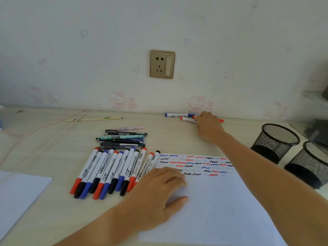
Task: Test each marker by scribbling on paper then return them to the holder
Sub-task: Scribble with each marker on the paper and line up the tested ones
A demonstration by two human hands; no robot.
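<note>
My right grip [206, 124] reaches two red markers [186, 119] at the wall; finger state hidden. Left grip [160, 189] presses flat on paper [221, 201]. Risk: nudged markers roll away along the bench [53, 139].

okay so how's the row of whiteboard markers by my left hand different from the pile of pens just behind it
The whiteboard markers are thick white barrels with red, black or blue caps, fanned side by side and pointing away from you. The pens are thinner, mostly dark or teal, with one pink, and are stacked crosswise, parallel to the wall. The markers reach the paper under your left hand; the pens lie clear of it. Both groups lie flat on the desk, outside the mesh holders.
</note>
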